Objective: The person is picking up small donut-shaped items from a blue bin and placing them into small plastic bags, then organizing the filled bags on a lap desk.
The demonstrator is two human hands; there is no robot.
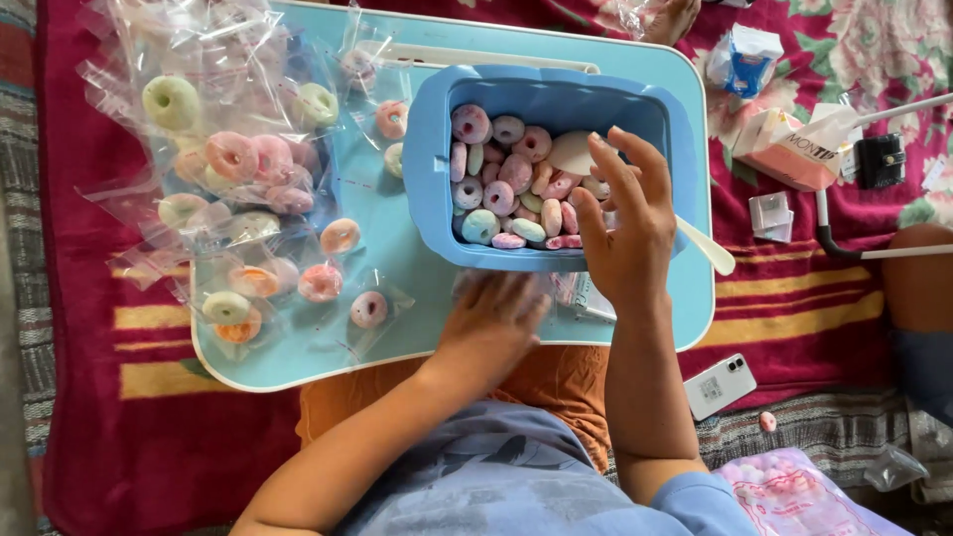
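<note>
**Two hands at a blue tub of ring sweets**

Two hands over a light-blue lap tray [655, 328]; right hand [627, 223] spread wide, fingers fanned and slightly curled, hovering over the near right corner of the blue tub [432, 149], fingertips just above the pastel ring sweets [511, 189] heaped inside; whether touching them, cannot tell; nothing gripped. White spoon [710, 248] partly hidden beneath that palm, bowl among the sweets ahead of the fingers, handle jutting out to the right over the tub's rim. Left hand [491, 323] flat and open, blurred, pressed on clear wrappers [581, 293] just below the tub, close beside the right wrist. Further left of it, a spread of bagged rings [248, 199] in clear sleeves. Right of the right forearm, on the red blanket [794, 308], a white phone [720, 385]; beyond, small cartons [784, 149].
</note>
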